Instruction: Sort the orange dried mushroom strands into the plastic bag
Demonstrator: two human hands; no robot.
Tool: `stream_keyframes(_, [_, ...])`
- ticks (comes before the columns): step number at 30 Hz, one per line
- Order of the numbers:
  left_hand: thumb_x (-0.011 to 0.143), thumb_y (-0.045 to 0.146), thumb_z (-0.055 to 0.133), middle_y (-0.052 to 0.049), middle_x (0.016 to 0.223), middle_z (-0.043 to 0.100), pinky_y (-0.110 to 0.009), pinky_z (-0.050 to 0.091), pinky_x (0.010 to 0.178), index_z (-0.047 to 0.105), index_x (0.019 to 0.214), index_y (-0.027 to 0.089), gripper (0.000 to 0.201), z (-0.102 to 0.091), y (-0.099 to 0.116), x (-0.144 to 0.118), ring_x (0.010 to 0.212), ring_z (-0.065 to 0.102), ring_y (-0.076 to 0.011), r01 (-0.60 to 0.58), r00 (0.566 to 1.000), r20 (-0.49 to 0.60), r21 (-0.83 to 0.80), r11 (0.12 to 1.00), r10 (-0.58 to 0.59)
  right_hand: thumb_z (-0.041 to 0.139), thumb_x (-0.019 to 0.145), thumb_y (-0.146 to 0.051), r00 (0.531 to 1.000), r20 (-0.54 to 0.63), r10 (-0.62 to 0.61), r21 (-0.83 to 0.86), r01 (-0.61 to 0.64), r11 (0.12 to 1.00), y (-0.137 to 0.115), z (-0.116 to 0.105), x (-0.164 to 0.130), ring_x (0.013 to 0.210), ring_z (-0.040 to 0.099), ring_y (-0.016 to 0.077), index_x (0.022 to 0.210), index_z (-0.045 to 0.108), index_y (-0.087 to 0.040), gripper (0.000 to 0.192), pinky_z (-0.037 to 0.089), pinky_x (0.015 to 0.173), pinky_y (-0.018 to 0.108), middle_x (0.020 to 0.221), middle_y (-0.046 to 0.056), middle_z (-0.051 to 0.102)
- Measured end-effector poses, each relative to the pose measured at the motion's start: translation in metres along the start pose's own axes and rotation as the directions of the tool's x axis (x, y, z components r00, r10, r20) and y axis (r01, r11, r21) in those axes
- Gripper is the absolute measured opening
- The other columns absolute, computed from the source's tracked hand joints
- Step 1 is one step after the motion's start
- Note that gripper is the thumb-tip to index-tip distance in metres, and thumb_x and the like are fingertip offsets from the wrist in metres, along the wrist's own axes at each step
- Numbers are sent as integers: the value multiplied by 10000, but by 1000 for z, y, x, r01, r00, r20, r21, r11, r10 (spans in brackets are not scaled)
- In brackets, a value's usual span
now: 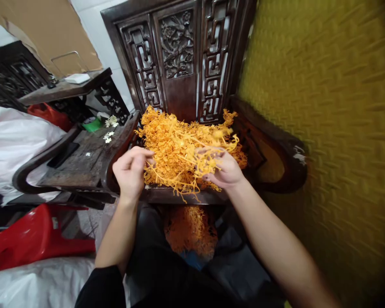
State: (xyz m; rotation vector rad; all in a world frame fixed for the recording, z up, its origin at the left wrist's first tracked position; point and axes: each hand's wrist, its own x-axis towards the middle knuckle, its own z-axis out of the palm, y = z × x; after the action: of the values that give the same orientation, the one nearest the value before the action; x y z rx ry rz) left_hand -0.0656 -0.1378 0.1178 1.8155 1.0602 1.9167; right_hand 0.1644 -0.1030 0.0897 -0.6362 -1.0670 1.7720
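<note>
From the head camera, a loose heap of orange, thread-like strands point(182, 145) lies piled on the seat of a dark carved wooden chair point(179, 64), against its openwork back panel. The left hand point(131, 171) is at the heap's left edge, its fingers point(141, 153) curled inward with thumb and forefinger pinched together on a few thin strands at their tips. The right hand point(224, 169) is at the heap's right front, palm turned up, its fingers point(211, 154) half closed around a tuft of the same strands, some of which trail down just below the knuckles and over the seat's front edge. The bulk of the heap lies just beyond both sets of fingertips and between the two hands. Below the wrists, under the seat's front edge, a second clump of orange strands point(191, 231) sits lower down. Well to the left of the left fingers stands a dark wooden side table point(83, 158) with small white blossoms point(109, 128) on it, and a red plastic stool point(35, 239) lies lower left. A yellow textured surface point(324, 128), blurred, fills the space right of the right fingers.
</note>
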Motion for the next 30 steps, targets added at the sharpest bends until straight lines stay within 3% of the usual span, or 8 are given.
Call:
stream_keyframes(3, [900,366,690,-67,1025,763,-444,559,882,788,933,291,128,10,18,-5,973,688,-234,-311,934,266,265,913,241,790,664,-516,1000,21,13,-94,-11,996,0,6,0,472,458,120,753,613,-201,372,341,440,267,591,-6,513])
stream_keyframes(8, [892,294,710,-52,1123,779,-456,497,953,760,1080,295,194,19,28,-11,1060,671,-245,-453,791,579,334,827,200,810,636,-515,998,53,27,-70,-23,997,-1,6,0,475,454,111,740,615,-190,393,319,432,252,598,-16,494])
stream_keyframes(11, [904,349,702,-64,1018,800,-420,513,883,770,1107,258,233,18,26,-10,951,699,-239,-260,783,621,261,930,45,809,640,-482,996,58,73,-46,-71,996,-1,7,1,461,422,91,762,640,-181,366,284,417,235,603,-23,475])
stream_keyframes(13, [948,410,633,-79,891,802,-379,545,794,793,1040,214,270,17,23,-9,833,727,-223,64,758,644,83,995,-102,814,637,-453,994,71,88,-19,-87,996,1,8,1,453,403,77,769,651,-177,347,274,408,226,618,-21,489])
stream_keyframes(18, [938,598,556,-67,593,712,-299,517,533,782,838,147,514,25,3,-13,510,667,-175,684,641,660,-260,681,-392,825,594,-492,977,162,141,51,-151,987,11,10,2,408,398,65,765,654,-183,392,276,376,211,621,-21,541])
stream_keyframes(21, [837,572,717,-31,575,683,-257,507,500,757,845,140,434,35,-6,-16,461,617,-128,756,605,619,-248,606,-501,827,586,-520,953,258,162,90,-191,977,14,7,1,357,364,53,702,599,-200,410,267,350,208,616,-19,581])
stream_keyframes(26, [691,423,892,-104,1159,767,-395,582,977,767,1041,196,436,47,-8,-22,1040,738,-241,695,681,509,-227,682,-526,838,618,-478,958,248,145,99,-175,980,10,4,-1,337,348,56,663,545,-206,402,263,339,192,527,-39,531])
stream_keyframes(30, [743,533,824,-138,1182,762,-458,548,1041,781,1079,173,494,50,-6,-23,1142,708,-307,665,697,536,-235,709,-476,844,665,-508,954,259,152,87,-180,980,16,2,1,310,326,47,685,562,-194,422,269,313,179,474,-64,478])
